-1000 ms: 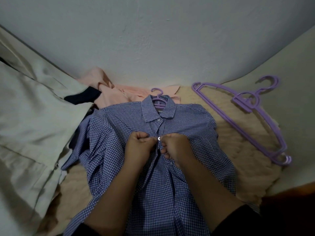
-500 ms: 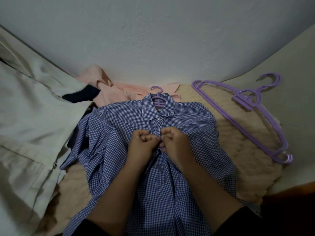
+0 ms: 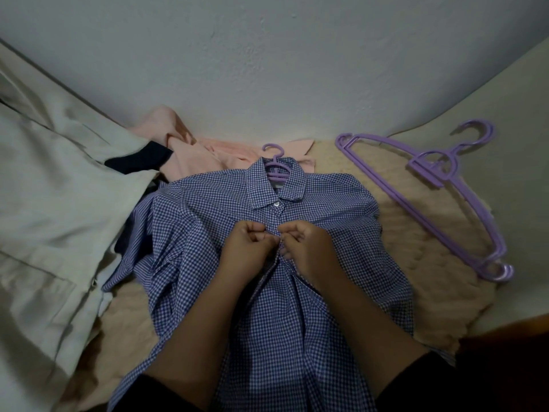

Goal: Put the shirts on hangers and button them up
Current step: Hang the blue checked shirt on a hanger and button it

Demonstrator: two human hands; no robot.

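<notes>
Lying front-up on a beige fleecy blanket (image 3: 386, 221), the blue gingham shirt (image 3: 312, 292) occupied the centre of the head view, its collar pointing toward the pale wall (image 3: 267, 69). A small purple hanger (image 3: 276, 168) sat inside the collar, with only its hook and neck bars showing above the fabric. One white button (image 3: 277, 204) just below the collar was fastened.

The left hand (image 3: 246, 248) and the right hand (image 3: 309, 248) met knuckle to knuckle on the shirt's front placket, a little below that button. Both had their fingers curled, and each pinched the edge of the placket at the point where the two sides came together. Whatever button lay between the fingertips was hidden by them. Both forearms ran up over the lower half of the shirt, with dark sleeves (image 3: 416, 385) at the bottom edge of the view.

To the right of the shirt, well apart from the hands, a set of larger purple hangers (image 3: 445, 185) lay nested together, partly on the blanket and partly on the pale surface beyond it. A peach garment (image 3: 208, 150) was bunched behind the shirt's collar, against the wall. On the left, a pale grey-green garment (image 3: 53, 203) spread across the surface, with a dark navy cloth (image 3: 136, 160) showing between it and the peach garment.
</notes>
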